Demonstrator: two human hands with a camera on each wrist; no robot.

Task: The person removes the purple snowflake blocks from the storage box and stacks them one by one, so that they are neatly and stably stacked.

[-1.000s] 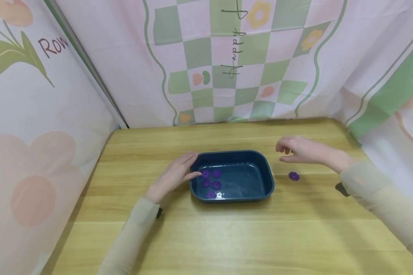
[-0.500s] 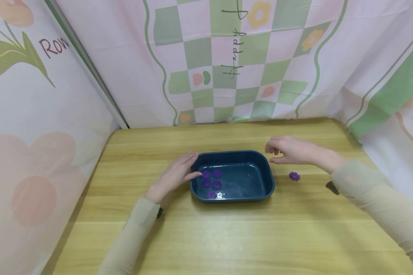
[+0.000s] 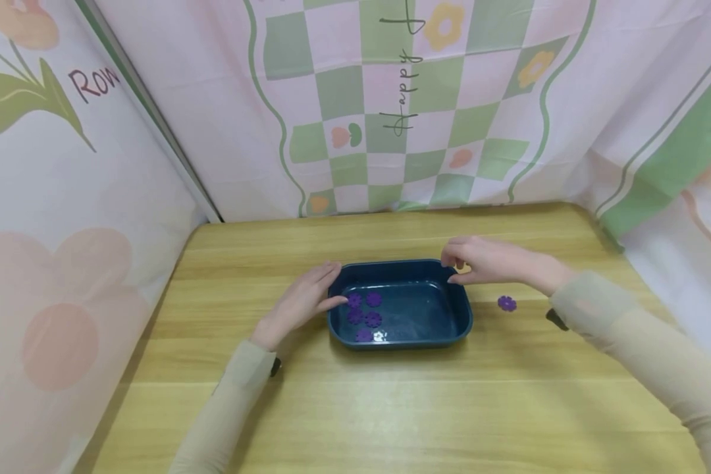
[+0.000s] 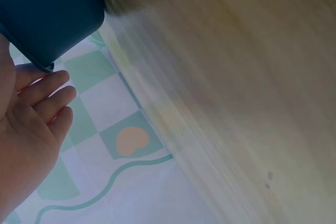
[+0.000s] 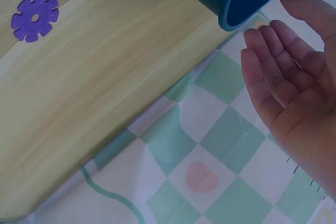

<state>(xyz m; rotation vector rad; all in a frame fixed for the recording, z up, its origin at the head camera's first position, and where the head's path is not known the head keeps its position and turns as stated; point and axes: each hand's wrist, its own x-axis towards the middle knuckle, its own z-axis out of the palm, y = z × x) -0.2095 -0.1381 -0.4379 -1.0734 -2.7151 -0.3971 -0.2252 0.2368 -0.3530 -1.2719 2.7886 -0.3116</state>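
In the head view a dark blue tray [image 3: 399,345] stands on the table. Several purple flower-shaped discs [image 3: 373,320] lie in its left half. My left hand [image 3: 299,299] rests at the tray's left end, fingers fairly straight along the far corner, thumb reaching across the rim. In the left wrist view its fingertips [image 4: 65,77] touch or overlap the rim corner. My right hand [image 3: 480,259] hovers at the tray's far right corner. Its thumb and fingers stand apart, loosely bent, and no disc shows between them. One more purple disc [image 3: 507,303] lies on the table right of the tray.
The wooden table [image 3: 355,408] has its far edge close behind the tray. A checked, printed cloth [image 3: 385,141] hangs behind it. Printed cloths [image 3: 65,276] also stand at the left side and at the right.
My right hand has moved left from above the table to the tray's right corner. My left hand, the tray and the discs stay where they were.
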